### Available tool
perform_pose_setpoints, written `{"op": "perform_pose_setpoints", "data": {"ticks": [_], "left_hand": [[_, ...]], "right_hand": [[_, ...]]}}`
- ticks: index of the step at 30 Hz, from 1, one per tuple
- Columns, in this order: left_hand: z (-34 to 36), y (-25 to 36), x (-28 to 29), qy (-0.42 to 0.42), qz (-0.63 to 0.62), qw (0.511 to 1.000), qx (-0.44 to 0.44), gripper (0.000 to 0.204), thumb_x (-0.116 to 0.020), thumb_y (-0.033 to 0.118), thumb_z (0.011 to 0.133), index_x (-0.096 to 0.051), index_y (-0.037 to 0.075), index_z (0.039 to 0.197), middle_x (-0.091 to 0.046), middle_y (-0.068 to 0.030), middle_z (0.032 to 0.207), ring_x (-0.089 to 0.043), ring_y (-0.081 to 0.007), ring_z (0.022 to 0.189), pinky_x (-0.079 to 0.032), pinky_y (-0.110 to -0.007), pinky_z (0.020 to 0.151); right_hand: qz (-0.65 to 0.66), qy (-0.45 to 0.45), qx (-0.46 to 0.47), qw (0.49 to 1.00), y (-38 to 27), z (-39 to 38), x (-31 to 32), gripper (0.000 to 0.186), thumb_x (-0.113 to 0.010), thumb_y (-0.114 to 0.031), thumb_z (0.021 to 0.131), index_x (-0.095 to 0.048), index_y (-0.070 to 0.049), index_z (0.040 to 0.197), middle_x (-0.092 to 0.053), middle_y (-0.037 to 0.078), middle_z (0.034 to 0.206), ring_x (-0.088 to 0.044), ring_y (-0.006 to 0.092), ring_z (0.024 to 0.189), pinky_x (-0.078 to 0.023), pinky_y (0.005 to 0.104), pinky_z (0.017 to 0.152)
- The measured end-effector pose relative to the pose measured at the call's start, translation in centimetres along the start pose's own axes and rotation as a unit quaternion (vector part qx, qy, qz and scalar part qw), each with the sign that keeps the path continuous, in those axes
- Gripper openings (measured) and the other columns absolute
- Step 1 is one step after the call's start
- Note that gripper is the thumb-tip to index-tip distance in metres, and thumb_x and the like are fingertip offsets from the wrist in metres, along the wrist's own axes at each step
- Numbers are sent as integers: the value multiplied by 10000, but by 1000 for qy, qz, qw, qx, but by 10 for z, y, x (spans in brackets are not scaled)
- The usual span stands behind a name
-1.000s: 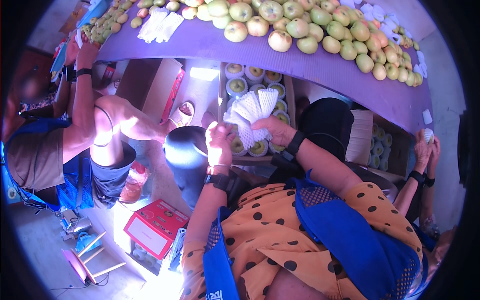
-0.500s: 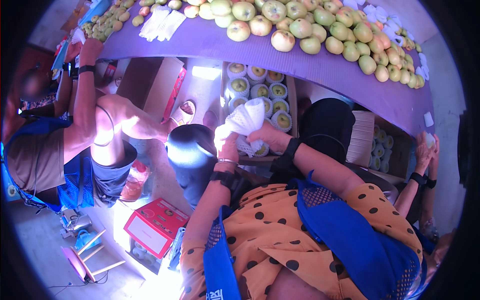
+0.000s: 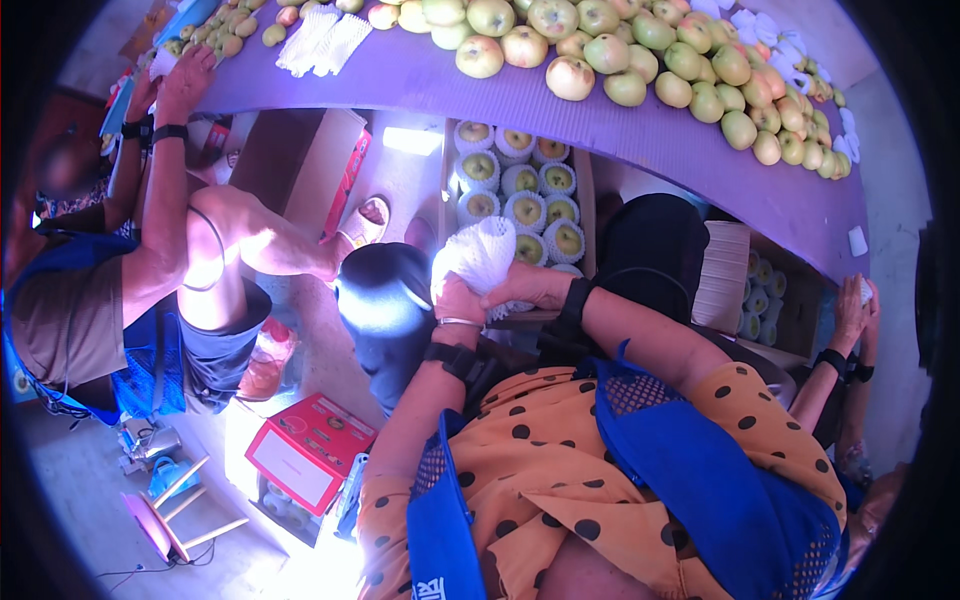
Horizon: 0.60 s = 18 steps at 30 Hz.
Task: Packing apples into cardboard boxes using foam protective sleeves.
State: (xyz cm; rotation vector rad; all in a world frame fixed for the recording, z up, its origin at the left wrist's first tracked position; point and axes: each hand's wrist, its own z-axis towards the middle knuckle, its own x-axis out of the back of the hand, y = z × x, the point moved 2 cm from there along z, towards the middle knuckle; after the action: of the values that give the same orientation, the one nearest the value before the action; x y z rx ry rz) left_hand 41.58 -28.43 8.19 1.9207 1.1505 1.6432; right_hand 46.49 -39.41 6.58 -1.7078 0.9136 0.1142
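Over my lap, a white foam net sleeve (image 3: 478,250) stands up, bulging and rounded at its top. My left hand (image 3: 457,300) is closed round its lower part. My right hand (image 3: 535,286) comes in from the right, its fingers pressed against the base of the sleeve beside the left hand. Whether an apple sits inside the sleeve I cannot tell. Just beyond my hands is an open box (image 3: 588,205) with rows of green apples (image 3: 525,209) in white foam nets. More white netting shows under my right hand, partly hidden.
A purple table (image 3: 400,85) curves across the back, with heaped apples (image 3: 610,50) and flat foam nets (image 3: 322,42). A person (image 3: 165,230) works at left; another's hands (image 3: 855,310) are at right. A red box (image 3: 312,450) and small stool (image 3: 165,525) stand lower left.
The sleeve has gone from a flared, slanting shape to a rounder, more upright one. My right hand has slid down from its side to its base, uncovering more apples in the box.
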Motion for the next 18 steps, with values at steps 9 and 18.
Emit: {"op": "perform_pose_setpoints", "data": {"ticks": [9, 18], "left_hand": [[27, -54, -34, 84, -336, 934, -93, 273, -451, 206, 832, -497, 27, 1034, -532, -94, 1081, -493, -219, 1028, -376, -334, 887], [10, 10, 32, 102, 216, 952, 190, 201, -557, 180, 784, -578, 28, 914, -581, -31, 678, -569, -133, 643, -456, -287, 583]], "right_hand": [[143, 16, 33, 989, 13, 6, -3, 575, -643, 13, 585, -457, -42, 1126, -535, 68, 1050, -500, 159, 968, -400, 294, 837], [-424, 38, 189, 885, 15, 18, -18, 204, -608, -143, 706, -583, -62, 891, -586, 41, 815, -540, 110, 787, -439, 256, 700]]}}
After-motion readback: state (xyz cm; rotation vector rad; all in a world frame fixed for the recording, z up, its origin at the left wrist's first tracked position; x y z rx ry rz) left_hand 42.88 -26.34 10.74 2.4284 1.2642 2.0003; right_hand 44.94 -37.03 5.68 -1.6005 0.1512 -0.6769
